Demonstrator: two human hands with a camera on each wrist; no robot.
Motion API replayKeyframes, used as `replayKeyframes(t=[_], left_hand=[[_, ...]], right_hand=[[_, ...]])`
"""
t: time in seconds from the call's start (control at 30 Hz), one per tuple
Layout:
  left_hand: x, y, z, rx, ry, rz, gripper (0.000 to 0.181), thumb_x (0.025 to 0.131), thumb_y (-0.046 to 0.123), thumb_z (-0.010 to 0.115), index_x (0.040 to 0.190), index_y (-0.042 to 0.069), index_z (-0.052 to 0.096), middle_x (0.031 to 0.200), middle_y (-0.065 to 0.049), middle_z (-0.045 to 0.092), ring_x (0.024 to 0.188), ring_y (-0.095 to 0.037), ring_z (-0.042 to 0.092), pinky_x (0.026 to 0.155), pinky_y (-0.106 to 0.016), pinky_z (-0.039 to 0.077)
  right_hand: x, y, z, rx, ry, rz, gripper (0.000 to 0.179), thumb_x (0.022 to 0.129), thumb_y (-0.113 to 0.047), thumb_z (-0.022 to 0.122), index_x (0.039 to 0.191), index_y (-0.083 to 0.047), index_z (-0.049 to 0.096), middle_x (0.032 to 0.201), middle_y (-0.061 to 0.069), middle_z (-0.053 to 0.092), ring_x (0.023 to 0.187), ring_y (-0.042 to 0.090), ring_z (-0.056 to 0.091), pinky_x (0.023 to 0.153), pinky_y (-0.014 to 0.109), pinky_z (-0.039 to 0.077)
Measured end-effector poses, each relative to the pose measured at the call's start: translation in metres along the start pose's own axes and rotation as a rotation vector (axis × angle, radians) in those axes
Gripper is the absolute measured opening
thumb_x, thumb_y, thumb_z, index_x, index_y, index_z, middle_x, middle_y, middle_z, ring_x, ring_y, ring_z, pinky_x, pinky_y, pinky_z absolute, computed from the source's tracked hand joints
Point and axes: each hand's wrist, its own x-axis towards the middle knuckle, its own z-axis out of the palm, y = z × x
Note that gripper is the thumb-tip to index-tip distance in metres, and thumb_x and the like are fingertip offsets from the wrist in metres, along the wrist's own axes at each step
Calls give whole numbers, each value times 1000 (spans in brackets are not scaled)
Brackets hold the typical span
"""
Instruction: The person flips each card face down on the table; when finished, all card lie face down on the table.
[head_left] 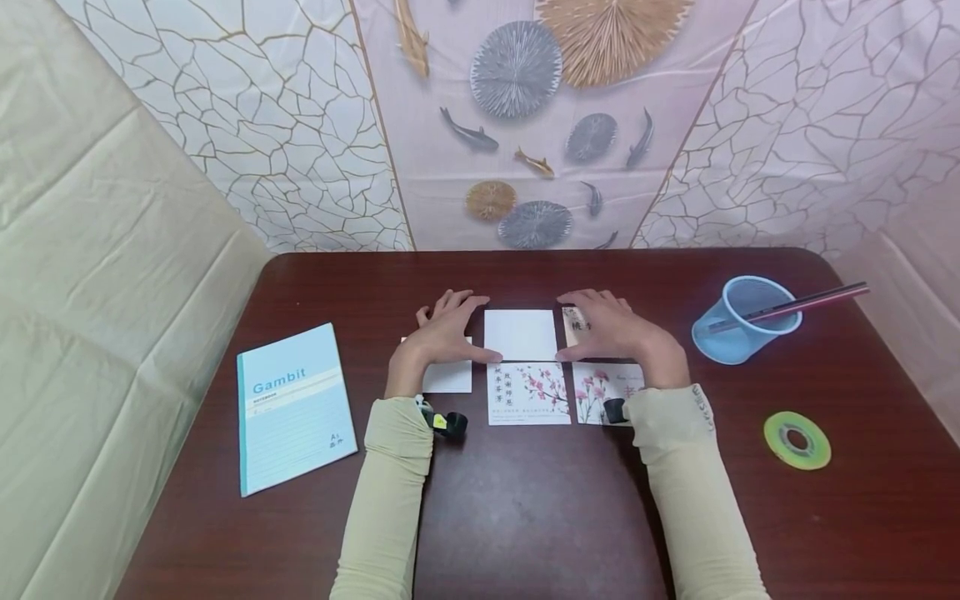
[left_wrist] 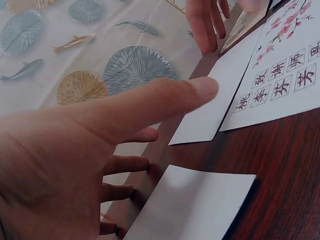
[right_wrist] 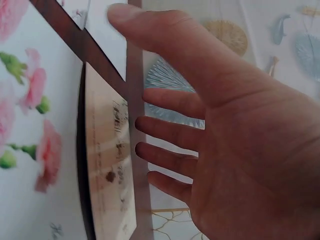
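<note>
A blank white card (head_left: 521, 335) lies flat at the middle of the desk, between the two hands. My left hand (head_left: 442, 335) is spread at its left side, thumb tip by the card's lower left corner; another white card (head_left: 448, 379) lies partly under this hand. My right hand (head_left: 611, 329) is spread at the right side, thumb by the lower right corner, over a beige card with writing (right_wrist: 107, 165). In front lie a card with pink blossoms and Chinese characters (head_left: 528, 394) and a card with pink carnations (right_wrist: 30, 100), partly covered by the right wrist in the head view.
A light blue notebook (head_left: 296, 408) lies on the left of the dark red-brown desk (head_left: 525, 517). At the right stand a blue mesh pen holder (head_left: 738, 329) with pencils (head_left: 810, 302) leaning out and, nearer, a green tape roll (head_left: 797, 440). Patterned cloth hangs behind.
</note>
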Motion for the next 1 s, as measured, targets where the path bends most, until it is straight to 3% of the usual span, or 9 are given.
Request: replayKeyframes(t=[0.17,0.27,0.47,0.57,0.7,0.83,1.0], left_hand=[[1,4,1,-6,2,-12,88,81,58,71,153,23,33,159,-7,20,147,-34,7,105,-66,8],[4,13,5,13,24,19,82,84,56,68,151,22,36,158,-8,22,146,-35,10,106,-65,8],[20,50,19,77,34,155,75,87,56,65,148,20,42,158,-8,24,146,-34,11,108,-60,9],[33,72,32,97,23,176,72,89,55,63,149,20,42,158,-6,24,146,-33,11,109,-58,12],[51,95,49,178,38,107,68,94,54,56,150,18,41,158,-4,24,146,-32,13,109,-56,15],[60,108,60,273,69,8,59,99,49,48,149,18,43,157,-5,27,145,-32,17,110,-55,16],[63,109,66,274,122,4,48,101,42,48,143,20,49,153,-7,33,143,-34,22,108,-56,17]], right_hand=[[-13,14,-14,-1,36,42,84,80,-44,78,146,-8,42,145,20,42,135,43,30,107,64,19],[-28,28,-22,-9,32,84,82,81,-41,78,146,-7,42,145,22,40,134,44,30,106,64,19],[-46,44,-25,-7,12,94,84,79,-39,81,143,-1,43,141,28,42,127,48,36,102,65,28],[-48,47,-24,15,15,86,81,79,-36,81,142,-1,44,140,28,42,126,48,36,102,64,29],[-49,53,-22,16,22,94,79,80,-31,81,143,0,44,141,28,41,128,48,34,102,64,29],[-47,56,-20,4,21,116,83,80,-30,81,146,-1,41,144,27,37,130,49,31,102,65,29],[-42,57,-18,-7,26,153,82,79,-30,81,146,-3,41,143,24,35,127,46,31,100,65,30]])
